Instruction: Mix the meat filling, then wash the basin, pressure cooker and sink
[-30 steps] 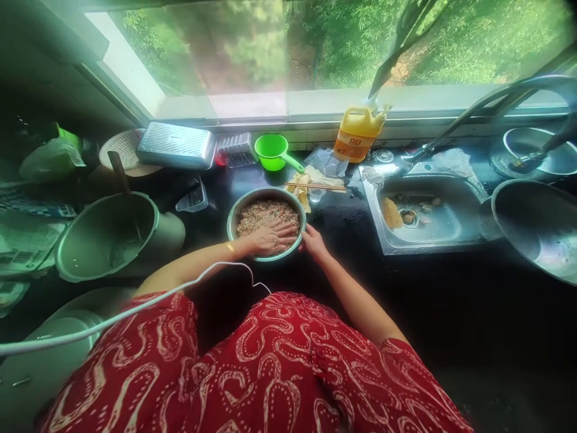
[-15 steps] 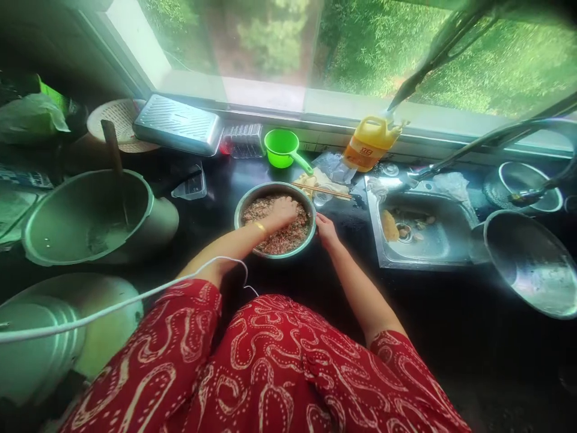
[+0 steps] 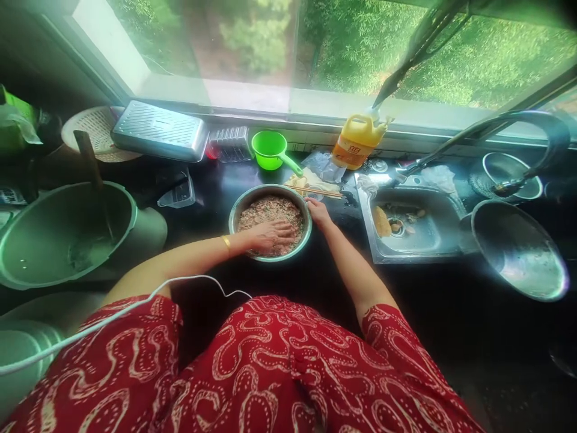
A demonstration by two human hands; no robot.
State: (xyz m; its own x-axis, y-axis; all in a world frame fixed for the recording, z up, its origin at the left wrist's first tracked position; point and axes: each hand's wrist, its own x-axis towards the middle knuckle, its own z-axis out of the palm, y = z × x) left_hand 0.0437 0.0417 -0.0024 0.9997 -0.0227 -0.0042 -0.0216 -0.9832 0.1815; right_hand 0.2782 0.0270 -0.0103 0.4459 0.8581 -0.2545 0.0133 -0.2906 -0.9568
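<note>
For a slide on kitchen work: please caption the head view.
Left hand flat on the mixture in a bowl, right hand at its rim, sink to the right.

Smooth metal bowl [image 3: 270, 190], rough mixture [image 3: 270, 211]

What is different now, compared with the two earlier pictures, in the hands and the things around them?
The left hand, curled half a second ago, lies flat on the mixture again, drawn back from the window. The right hand has shifted its hold around the bowl toward the window, with no visible release. The bowl, dipper and jug stayed in place.
</note>
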